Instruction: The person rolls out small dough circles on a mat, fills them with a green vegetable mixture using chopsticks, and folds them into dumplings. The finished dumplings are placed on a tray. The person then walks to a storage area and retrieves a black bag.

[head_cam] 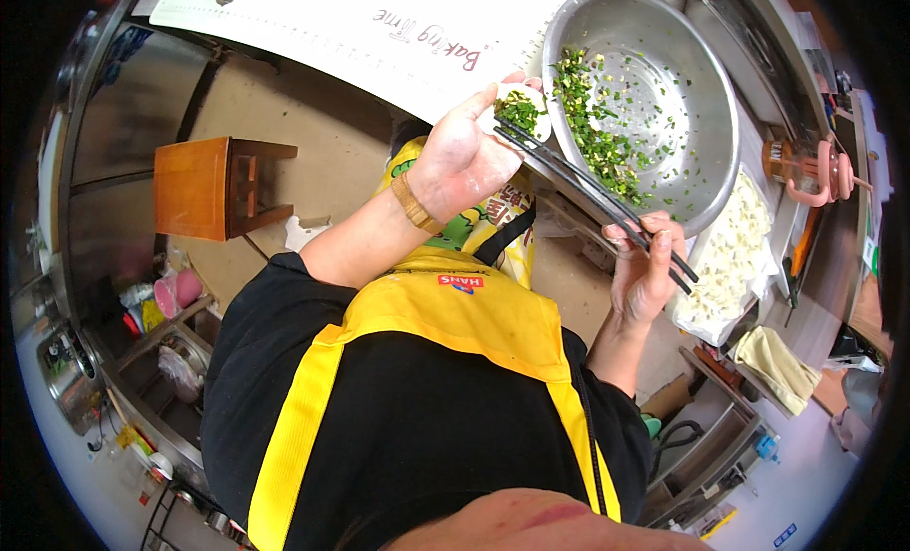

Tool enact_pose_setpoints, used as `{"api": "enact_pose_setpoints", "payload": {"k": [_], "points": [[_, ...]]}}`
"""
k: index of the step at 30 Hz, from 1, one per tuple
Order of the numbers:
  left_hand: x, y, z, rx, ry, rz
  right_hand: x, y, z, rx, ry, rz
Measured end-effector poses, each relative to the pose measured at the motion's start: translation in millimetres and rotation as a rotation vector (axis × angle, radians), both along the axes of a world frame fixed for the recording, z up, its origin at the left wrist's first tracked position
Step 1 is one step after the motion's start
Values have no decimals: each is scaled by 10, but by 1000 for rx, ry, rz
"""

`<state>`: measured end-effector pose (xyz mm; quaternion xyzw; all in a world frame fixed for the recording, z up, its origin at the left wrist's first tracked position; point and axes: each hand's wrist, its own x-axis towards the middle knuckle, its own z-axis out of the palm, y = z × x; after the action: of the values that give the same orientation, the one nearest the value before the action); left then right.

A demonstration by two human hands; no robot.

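Note:
A round white dough wrapper (540, 128) rests in my left hand (466, 153), which is palm up with its fingers curled under the wrapper. Chopped green filling (520, 111) is heaped on it. My right hand (647, 259) grips a pair of black chopsticks (597, 188), whose tips touch the filling at the wrapper's edge. Just beyond both hands stands a large stainless steel bowl (675, 117). More chopped greens with pale yellow bits (597, 131) lie along its near left side, and scraps cling to the rest of the inside.
A white baking mat (320, 46) with printed lettering covers the worktop. Right of the bowl, a tray (714, 330) holds many pale dumplings (732, 245). Behind it stands a glass jug with a pink handle (817, 170). A folded cloth (775, 366) lies nearby; a wooden stool (192, 188) stands at left.

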<state>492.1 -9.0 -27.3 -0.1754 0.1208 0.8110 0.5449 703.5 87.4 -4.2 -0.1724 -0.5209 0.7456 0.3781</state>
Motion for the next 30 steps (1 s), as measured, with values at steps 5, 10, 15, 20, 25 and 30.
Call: {"api": "enact_pose_setpoints", "payload": {"k": [5,10,15,20,25,30], "points": [[-12,-51,4,30,-18,3,-14,-2,0,20,-30,-45],[-21,-60,-34,40,7,4,-22,8,5,-26,32,-25],[-5,-78,-36,72,2,12,-53,-26,17,12,-82,-37],[-3,-85,-36,85,6,18,-34,-41,36,-60,-36,-74],[-28,-99,-35,96,42,9,-6,3,69,-29,-20,50],[-10,-117,39,84,-9,13,-54,-5,46,-35,-32,-33]]}}
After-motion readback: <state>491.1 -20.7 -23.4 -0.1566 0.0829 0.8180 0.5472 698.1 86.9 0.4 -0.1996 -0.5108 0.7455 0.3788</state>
